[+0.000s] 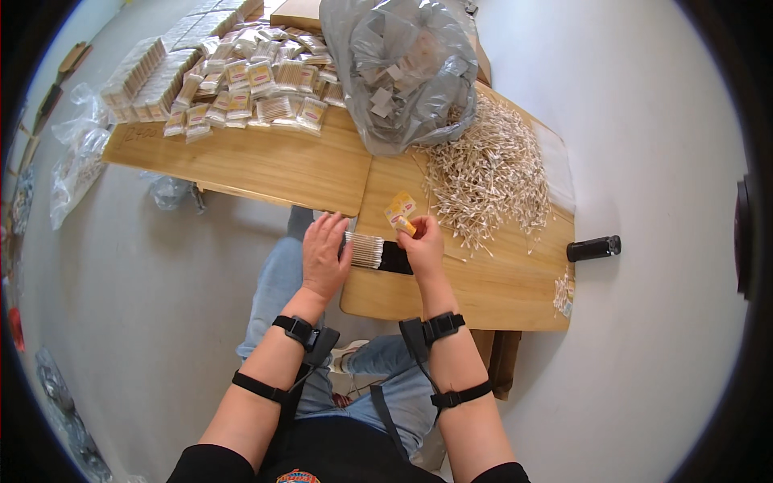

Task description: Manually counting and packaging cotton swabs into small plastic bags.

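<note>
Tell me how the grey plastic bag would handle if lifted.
The grey plastic bag would likely sag and crumple, since its thin film is wrinkled. It may be light for its size: the pale pieces visible in it look small and flat.

- Here are the swabs [366, 250], pale slim sticks in one tight, even row, side by side, lengthwise away from the body, the row's left end right at the left hand [324, 253].
- And there's the strip [394, 258], black and flat on the table [451, 294], showing right of the row and reaching the right hand [425, 241].
- Now the card [399, 206], yellow and white with a touch of red, slanting, gripped at its lower end just beyond the strip; one piece or two, impossible to call!
</note>
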